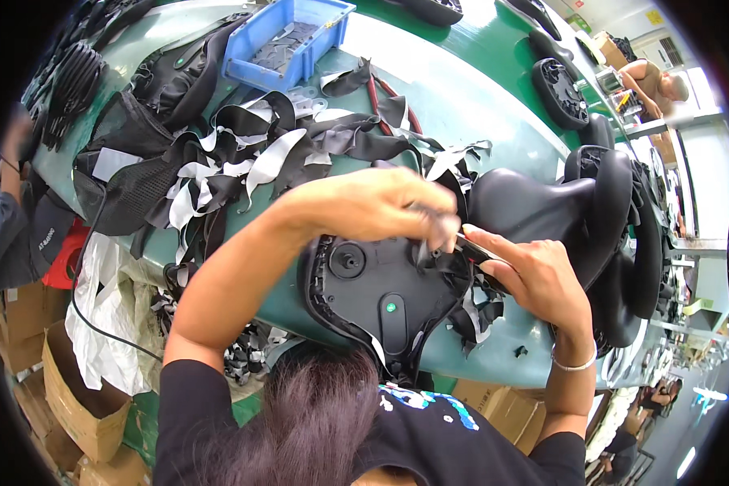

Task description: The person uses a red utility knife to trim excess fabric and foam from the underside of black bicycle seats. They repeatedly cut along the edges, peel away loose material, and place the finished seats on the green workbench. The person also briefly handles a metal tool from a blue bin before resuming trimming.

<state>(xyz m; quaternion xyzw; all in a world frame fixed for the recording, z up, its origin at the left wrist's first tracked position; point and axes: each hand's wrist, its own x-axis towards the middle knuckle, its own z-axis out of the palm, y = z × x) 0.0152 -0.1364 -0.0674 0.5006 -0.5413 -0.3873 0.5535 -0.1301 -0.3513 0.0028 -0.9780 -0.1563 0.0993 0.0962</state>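
A black bicycle saddle (356, 296) lies upside down on the table in front of me, its plastic base showing a round boss and a green dot. My left hand (373, 206) is over its far edge, fingers curled and blurred by motion, around a small dark thing I cannot make out. At the saddle's right edge, my right hand (543, 279) pinches the rim between thumb and stretched forefinger. A bit of red and a thin pale edge show by these fingertips; what they belong to is unclear. Black scraps (474, 316) lie below that hand.
Black and white offcuts (275, 154) are heaped beyond my left arm, with red-handled pliers (374, 101) beside them. A blue bin (287, 77) holds dark pieces. Finished-looking saddles (535, 202) crowd the right. Another person's arm (12, 162) is at far left, above cardboard boxes (81, 405).
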